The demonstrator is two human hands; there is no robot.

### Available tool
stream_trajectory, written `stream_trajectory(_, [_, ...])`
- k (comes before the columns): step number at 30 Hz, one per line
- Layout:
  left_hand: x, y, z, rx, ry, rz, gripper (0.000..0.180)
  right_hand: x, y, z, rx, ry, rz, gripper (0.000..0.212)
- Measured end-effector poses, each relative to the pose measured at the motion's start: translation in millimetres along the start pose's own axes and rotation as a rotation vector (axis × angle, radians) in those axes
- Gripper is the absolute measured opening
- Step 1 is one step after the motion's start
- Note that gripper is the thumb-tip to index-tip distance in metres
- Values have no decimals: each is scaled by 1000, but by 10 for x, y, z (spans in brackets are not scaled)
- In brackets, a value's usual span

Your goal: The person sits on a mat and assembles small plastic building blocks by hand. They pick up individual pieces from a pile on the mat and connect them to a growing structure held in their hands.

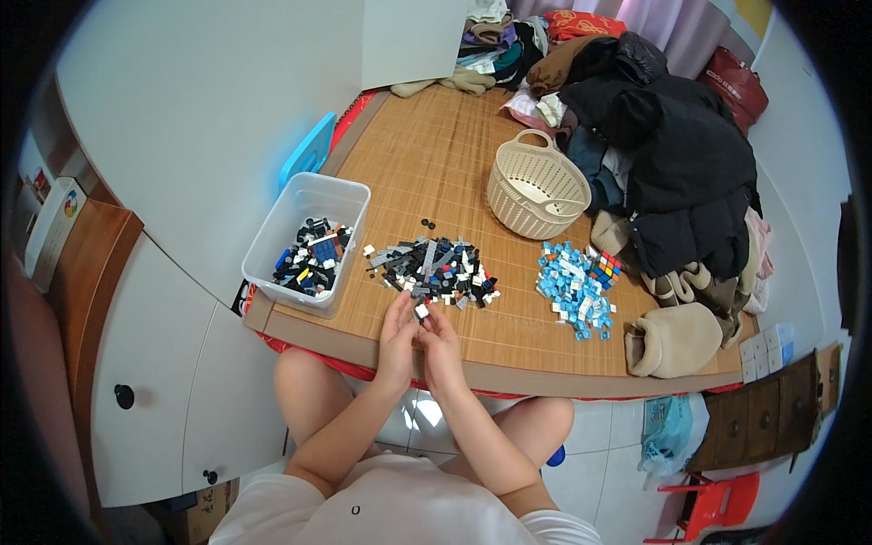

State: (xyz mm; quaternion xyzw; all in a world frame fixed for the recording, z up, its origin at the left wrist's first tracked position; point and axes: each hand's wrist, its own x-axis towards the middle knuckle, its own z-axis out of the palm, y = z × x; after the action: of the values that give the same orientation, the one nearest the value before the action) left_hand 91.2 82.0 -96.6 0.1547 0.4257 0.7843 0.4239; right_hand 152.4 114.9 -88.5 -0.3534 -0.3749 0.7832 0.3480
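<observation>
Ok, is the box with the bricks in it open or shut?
Open: the box has nothing over its top, the bricks inside show directly, and a blue lid is beyond its far end.

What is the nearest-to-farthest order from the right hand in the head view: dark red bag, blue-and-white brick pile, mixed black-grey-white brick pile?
From the right hand:
1. Mixed black-grey-white brick pile, just ahead.
2. Blue-and-white brick pile, to the right.
3. Dark red bag, at the far right.
</observation>
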Motion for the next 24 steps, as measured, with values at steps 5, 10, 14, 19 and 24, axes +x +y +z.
stream_trajectory(5, [-78, 39, -27, 62, -28, -74, 51, 32, 116, -42, -62, 37, -46, 59])
stream_trajectory(10, [-81, 52, -52, 27, -44, -137, 52, 63, 150, -74, -55, -7, -59, 58])
stream_trajectory(14, [-95, 47, -34, -18, -41, -112, 50, 1, 105, -35, -17, 4, -55, 58])
stream_trajectory(19, [-154, 26, -1, -62, -31, -81, 48, -116, 48, 18, 16, 36, -74, 60])
stream_trajectory(24, [-185, 85, 59, -58, -56, -37, 47, -148, 98, 17, 95, -12, -190, 61])
